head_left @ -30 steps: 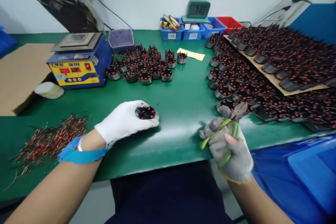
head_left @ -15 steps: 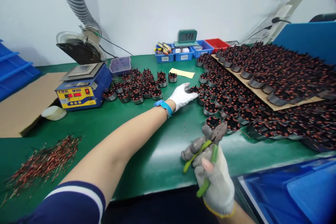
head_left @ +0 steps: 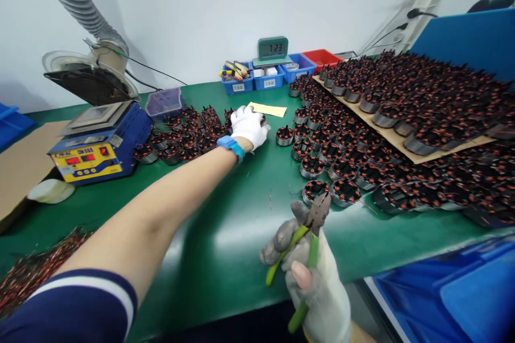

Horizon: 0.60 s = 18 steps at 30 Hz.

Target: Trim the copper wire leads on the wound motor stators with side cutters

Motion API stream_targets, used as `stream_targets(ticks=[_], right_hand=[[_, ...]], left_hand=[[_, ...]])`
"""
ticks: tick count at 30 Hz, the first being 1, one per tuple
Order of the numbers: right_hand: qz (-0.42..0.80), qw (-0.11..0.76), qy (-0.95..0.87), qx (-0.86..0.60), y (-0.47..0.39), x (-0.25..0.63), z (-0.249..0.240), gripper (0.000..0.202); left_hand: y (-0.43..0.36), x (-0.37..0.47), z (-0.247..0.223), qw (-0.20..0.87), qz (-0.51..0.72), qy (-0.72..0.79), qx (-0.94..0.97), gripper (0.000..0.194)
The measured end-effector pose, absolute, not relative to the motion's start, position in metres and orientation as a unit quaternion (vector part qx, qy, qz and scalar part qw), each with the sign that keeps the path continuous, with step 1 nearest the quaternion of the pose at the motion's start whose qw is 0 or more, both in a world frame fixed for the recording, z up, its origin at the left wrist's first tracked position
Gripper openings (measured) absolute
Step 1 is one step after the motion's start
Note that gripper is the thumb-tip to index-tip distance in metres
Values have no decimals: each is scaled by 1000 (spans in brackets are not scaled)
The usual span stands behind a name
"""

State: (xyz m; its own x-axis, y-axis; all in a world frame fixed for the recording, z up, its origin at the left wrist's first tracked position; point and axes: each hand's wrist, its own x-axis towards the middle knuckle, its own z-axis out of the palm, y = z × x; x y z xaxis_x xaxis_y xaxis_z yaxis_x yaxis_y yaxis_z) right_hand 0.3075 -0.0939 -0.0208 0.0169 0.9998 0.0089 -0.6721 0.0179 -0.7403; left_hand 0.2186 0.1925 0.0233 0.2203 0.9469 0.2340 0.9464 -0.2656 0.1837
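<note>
And there's the lane: green tabletop (head_left: 237, 209), mid-frame, between left forearm (head_left: 173, 198) and stator rows (head_left: 312, 167) right of centre. Its top? Blocked by the left hand (head_left: 248, 126)! Lower centre, pliers (head_left: 319, 211) in the right hand (head_left: 317, 278) jut in; upper right, a loaded board (head_left: 396, 140) bars the way.

Wound ring (head_left: 263, 119) under L hand (head_left: 248, 123) mostly hidden (poss. gripped).

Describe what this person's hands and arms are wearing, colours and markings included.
The left hand wears a white glove, with a blue band at the wrist; that arm's short sleeve is navy with a white stripe near its hem. The right hand wears a whitish glove with grey fingers and an uncovered thumb tip.
</note>
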Motion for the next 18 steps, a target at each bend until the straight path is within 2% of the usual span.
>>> stream_targets(ticks=[4, 8, 13, 16, 18], right_hand=[[641, 654, -287, -282, -94, 309, -16, 63], [631, 659, -287, -291, -92, 309, -11, 59], [622, 666, -301, -281, -91, 308, -11, 54], [631, 659, -300, -278, -90, 308, -11, 56], [638, 656, -293, -277, -90, 308, -10, 55]], left_hand=[[130, 224, 11, 27, 138, 545, 826, 42], [83, 218, 5, 46, 120, 506, 853, 34], [29, 155, 18, 65, 73, 427, 899, 26], [5, 101, 26, 65, 31, 457, 886, 22], [-7, 76, 29, 40, 54, 518, 852, 22]])
